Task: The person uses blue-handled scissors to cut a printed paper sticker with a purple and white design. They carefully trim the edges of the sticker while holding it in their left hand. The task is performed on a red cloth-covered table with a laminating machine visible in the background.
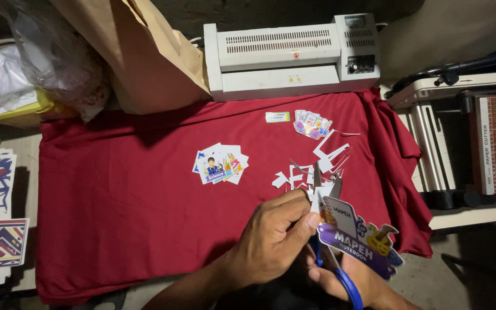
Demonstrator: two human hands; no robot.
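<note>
Near the front right edge of the red cloth-covered table [116, 218], our left hand [271, 241] pinches a purple die-cut printed label [357, 238] while our right hand [363, 281], fingers closed around blue-handled scissors [331, 252], should probably snip slowly along its outline.

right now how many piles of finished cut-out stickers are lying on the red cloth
2. One fanned pile of white-edged colourful stickers lies mid-cloth; a smaller purple-tinted pile sits near the white laminator. More may hide among the white paper offcuts.
</note>
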